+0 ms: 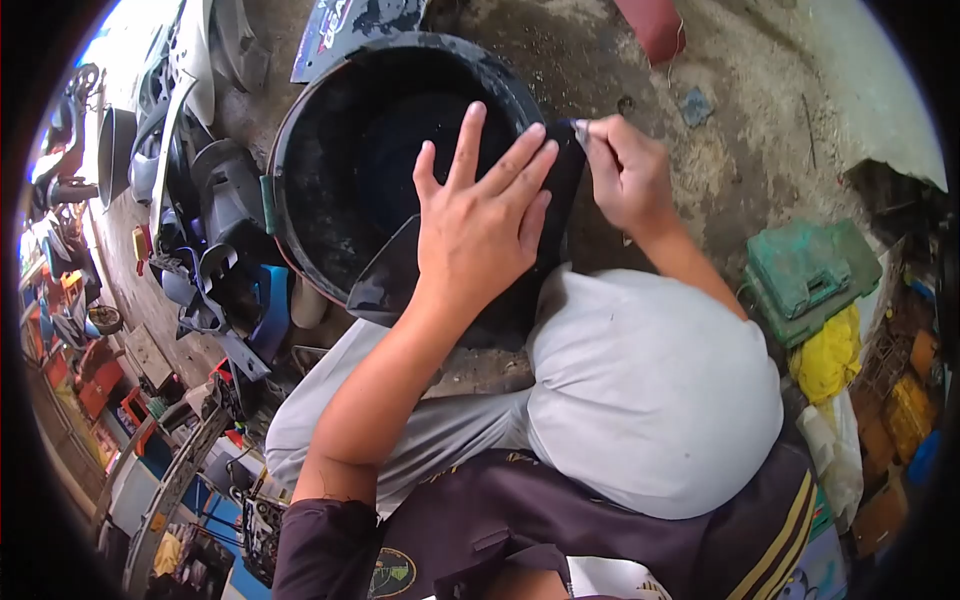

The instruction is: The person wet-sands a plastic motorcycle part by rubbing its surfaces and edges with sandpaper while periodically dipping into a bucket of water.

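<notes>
A round black tub (287, 180) stands in front of me, its dark inside partly hidden by my hand. A smooth black sheet-like piece (385, 275) rests against its near right rim and reaches toward my lap; the material cannot be told. My left hand (480, 205) lies on this piece with the fingers spread, palm down. At the piece's upper right edge, my right hand (625, 170) is closed in a pinch. A small pale, shiny tip shows at its fingertips; what it belongs to is hidden.
Dark motorcycle-like body panels (225, 190) are piled on the left. To the right sit a green plastic case (800, 275) and a yellow bag (830, 355). A printed sheet (350, 30) lies behind the tub, and a red object (652, 30) on the concrete floor (740, 130).
</notes>
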Available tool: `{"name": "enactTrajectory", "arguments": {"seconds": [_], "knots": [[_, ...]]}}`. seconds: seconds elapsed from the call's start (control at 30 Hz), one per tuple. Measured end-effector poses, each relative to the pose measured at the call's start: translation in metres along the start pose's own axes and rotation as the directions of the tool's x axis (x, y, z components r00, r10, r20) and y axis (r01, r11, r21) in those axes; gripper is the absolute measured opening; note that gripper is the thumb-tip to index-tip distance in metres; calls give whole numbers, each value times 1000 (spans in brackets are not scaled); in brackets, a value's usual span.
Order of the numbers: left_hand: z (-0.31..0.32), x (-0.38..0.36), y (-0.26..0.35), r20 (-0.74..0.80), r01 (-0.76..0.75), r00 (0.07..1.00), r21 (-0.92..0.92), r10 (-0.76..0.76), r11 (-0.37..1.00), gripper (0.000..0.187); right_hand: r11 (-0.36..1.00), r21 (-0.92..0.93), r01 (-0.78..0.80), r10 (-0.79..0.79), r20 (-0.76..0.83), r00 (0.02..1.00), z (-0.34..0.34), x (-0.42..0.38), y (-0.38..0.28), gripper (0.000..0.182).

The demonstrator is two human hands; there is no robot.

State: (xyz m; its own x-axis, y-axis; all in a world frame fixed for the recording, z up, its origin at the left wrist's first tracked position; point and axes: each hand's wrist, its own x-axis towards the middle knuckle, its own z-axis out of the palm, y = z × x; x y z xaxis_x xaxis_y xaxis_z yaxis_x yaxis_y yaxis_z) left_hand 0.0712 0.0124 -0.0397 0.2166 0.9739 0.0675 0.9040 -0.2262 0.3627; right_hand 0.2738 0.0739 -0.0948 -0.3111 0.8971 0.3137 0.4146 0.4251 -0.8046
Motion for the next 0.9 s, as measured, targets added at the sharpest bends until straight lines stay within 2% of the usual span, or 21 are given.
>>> {"name": "enactTrajectory", "arguments": {"seconds": [0.03, 0.07, 0.17, 0.23, 0.3, 0.37, 0.4, 0.43, 0.5, 0.53, 0.63, 0.67, 0.9], "knots": [[-1, 2, 0, -6, -4, 1000, 16, 4, 1000, 46, 999, 30, -31, 31, -6, 999, 0, 5, -2, 6], [-3, 1, 1, 7, -7, 1000, 16, 7, 1000, 46, 998, -58, 23, -24, -15, 1000, 1, -5, -4, 6], [-5, 5, -1, -9, -3, 1000, 28, 3, 1000, 46, 1000, -6, 22, -22, -44, 999, 4, -13, -1, 5], [-2, 1, 0, 1, -8, 1000, 13, 8, 1000, 46, 1000, 16, -17, 17, -30, 999, 3, 11, 4, 5], [-6, 3, 4, 25, 13, 1000, 12, -13, 1000, 50, 999, -34, 5, -5, 6, 1000, -1, 8, 2, 5], [-8, 2, 3, 26, 19, 999, 22, -19, 1000, 50, 1000, -9, 6, -6, 2, 1000, -2, -15, -4, 5], [-8, 2, 4, 28, 19, 999, 14, -20, 1000, 50, 995, -4, 96, -97, -65, 993, 4, -12, -5, 5], [-6, 5, 3, 11, 21, 1000, 11, -21, 1000, 50, 995, -12, 103, -103, -47, 994, 4, -6, 0, 6], [-5, 2, 3, 15, 18, 1000, -9, -18, 1000, 50, 997, -27, 75, -76, -11, 997, 0, 3, 5, 7], [-6, 2, 3, 16, 18, 1000, 2, -18, 1000, 51, 1000, 4, 0, 0, 23, 1000, 0, 2, 7, 11], [-9, 3, 3, 30, 18, 999, 18, -18, 1000, 51, 998, -56, -3, 0, -49, 999, 4, -16, 4, 14], [-7, 2, 3, 21, 19, 1000, 10, -19, 1000, 50, 1000, -23, 15, -17, -92, 996, 8, -19, 6, 15], [-6, 2, 3, 23, 20, 1000, -1, -20, 1000, 50, 984, -105, 144, -145, 2, 989, -4, -9, 6, 17]]}}
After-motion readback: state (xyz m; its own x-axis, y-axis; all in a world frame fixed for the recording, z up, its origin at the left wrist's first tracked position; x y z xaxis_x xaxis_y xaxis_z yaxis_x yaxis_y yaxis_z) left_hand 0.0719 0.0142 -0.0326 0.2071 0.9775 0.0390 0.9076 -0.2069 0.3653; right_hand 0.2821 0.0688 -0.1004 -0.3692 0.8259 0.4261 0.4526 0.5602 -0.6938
